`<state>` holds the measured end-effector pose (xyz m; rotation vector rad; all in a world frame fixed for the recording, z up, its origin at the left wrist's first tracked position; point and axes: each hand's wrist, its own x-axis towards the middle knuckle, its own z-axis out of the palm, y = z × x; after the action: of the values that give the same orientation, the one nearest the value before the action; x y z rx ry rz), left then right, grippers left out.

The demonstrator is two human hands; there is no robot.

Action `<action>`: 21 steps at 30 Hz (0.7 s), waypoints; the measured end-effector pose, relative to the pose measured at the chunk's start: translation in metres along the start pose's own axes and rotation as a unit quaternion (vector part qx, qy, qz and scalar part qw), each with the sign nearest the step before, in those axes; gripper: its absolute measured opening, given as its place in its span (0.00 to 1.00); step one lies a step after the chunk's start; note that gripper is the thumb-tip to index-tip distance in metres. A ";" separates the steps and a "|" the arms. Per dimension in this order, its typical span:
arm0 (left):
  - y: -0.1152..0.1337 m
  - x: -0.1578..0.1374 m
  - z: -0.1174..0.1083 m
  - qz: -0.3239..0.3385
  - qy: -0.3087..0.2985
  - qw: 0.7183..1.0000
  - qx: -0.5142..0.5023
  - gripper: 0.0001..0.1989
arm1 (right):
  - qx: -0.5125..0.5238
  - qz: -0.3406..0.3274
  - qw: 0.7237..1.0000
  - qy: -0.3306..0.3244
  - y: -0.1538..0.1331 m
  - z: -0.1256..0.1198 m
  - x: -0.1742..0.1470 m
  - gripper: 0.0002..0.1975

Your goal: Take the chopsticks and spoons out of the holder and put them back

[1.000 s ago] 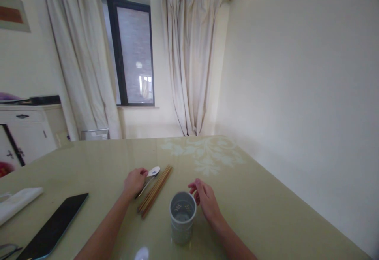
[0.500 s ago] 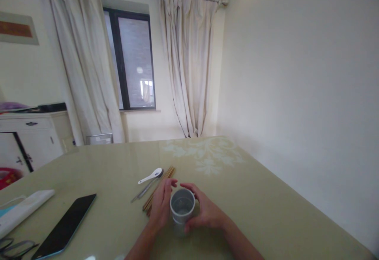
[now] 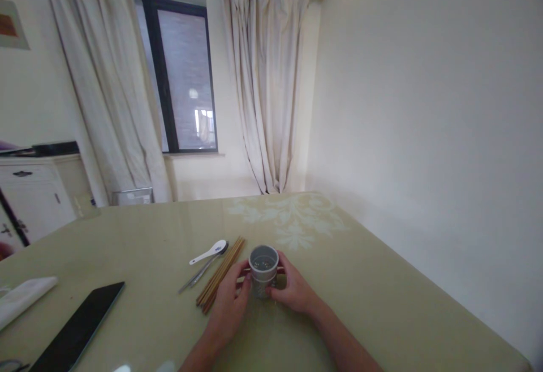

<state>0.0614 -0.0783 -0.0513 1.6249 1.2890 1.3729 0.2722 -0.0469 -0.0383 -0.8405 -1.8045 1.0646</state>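
A grey cylindrical utensil holder [image 3: 263, 273] stands upright in front of me, its mouth facing up and small holes showing in its bottom. My left hand [image 3: 232, 295] grips its left side with thumb and fingers. On the right side, my right hand [image 3: 292, 287] is closed around it, thumb at the front and fingers behind. Just left of the holder lies a bundle of wooden chopsticks [image 3: 221, 275], partly behind my left hand. Beside them rest a metal spoon [image 3: 203, 270] and a white spoon [image 3: 208, 252].
A black phone or tablet [image 3: 78, 327] lies on the green table [image 3: 382, 304] at the left. Farther left are a white flat object [image 3: 25, 298] and part of some dark-rimmed glasses [image 3: 12, 365]. The wall [image 3: 424, 134] runs along the table's right edge.
The utensil holder has moved farther from me, beside the chopsticks. My left hand's fingers have closed onto it. The view has shifted slightly, so the left-side objects appear farther left.
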 end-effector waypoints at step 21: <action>0.005 0.002 -0.012 0.067 -0.008 0.991 0.113 0.28 | -0.012 0.011 1.000 0.003 0.001 0.009 0.002 0.41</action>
<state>0.0508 -0.0793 -0.0429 1.9009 1.3904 1.3276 0.2637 -0.0482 -0.0409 -0.8783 -1.8103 1.0555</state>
